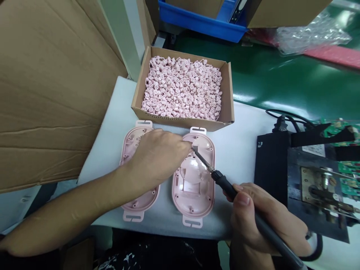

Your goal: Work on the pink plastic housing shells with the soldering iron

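My left hand [157, 155], fingers curled, pins something small on the right shell [194, 176]; my right hand [261, 221] grips the iron [225, 183]. I think the tip may burn my fingertips or melt the shell.

White pad [242, 150] under pink shells [194, 176]

Both forearms are bare, no sleeves, gloves or rings on the left hand [157, 153] or right hand [261, 221]. Dark patterned clothing shows at six o'clock.
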`<state>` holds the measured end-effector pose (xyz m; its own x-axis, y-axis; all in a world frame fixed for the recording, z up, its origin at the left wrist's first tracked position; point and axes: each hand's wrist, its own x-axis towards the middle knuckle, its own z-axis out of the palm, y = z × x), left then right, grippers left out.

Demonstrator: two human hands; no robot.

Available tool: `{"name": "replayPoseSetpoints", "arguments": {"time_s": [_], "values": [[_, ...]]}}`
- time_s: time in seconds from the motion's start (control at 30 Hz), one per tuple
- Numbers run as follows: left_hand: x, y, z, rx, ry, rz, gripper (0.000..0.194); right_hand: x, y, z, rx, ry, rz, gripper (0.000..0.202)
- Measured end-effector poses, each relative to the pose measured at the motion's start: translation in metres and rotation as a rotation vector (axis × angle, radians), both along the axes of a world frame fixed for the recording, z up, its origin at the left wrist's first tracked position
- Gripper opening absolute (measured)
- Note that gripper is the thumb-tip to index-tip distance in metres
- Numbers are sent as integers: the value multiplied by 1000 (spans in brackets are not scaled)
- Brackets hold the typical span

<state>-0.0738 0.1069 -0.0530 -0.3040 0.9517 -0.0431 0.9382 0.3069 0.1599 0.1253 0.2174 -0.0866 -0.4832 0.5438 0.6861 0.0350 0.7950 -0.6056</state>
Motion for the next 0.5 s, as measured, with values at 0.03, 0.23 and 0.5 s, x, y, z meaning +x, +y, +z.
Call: {"name": "replayPoseSetpoints", "arguments": {"time_s": [0.03,0.23,0.5], "values": [[0,0,0,3,-3,3,27,0,0,0,-1,-8,-7,11],[0,1,-1,9,19,-6,27,8,1,2,-4,-76,-3,11],[0,0,2,-68,-32,8,23,8,0,16,-5,-223,-9,15]]}}
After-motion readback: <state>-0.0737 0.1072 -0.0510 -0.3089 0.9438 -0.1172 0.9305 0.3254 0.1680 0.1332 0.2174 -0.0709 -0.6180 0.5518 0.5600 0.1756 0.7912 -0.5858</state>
